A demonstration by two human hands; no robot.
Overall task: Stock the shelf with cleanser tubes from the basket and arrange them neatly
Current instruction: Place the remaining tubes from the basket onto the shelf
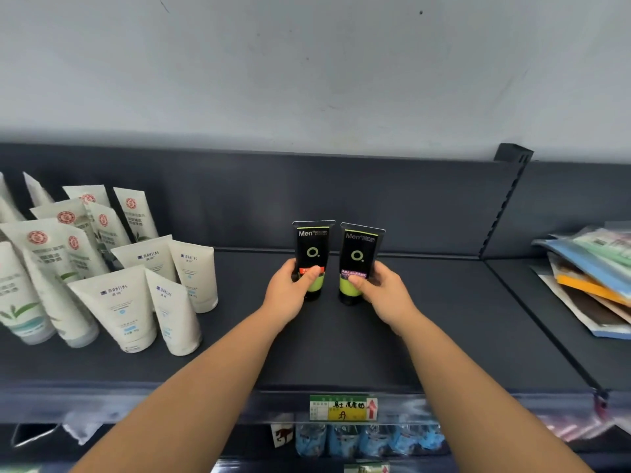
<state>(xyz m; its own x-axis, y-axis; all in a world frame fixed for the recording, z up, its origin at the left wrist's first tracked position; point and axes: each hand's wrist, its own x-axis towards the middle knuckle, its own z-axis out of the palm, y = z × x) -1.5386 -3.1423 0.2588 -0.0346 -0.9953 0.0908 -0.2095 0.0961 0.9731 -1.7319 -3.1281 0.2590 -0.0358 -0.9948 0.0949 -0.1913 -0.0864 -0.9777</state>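
Observation:
Two black cleanser tubes with green lower bands stand upright, cap down, on the dark shelf [426,336], side by side with a small gap. My left hand [290,291] grips the left tube [311,249], which has a red label strip. The right tube [360,254], with a purple label strip, is held low down by my right hand [382,295]. Both tubes rest near the middle of the shelf, close to its back panel. The basket is out of view.
Several white cleanser tubes [119,302] stand crowded at the shelf's left. A stack of flat colourful packets [590,278] lies on the neighbouring shelf at right, past a slotted upright [502,206]. A price tag [343,407] sits on the front edge; blue packs show below.

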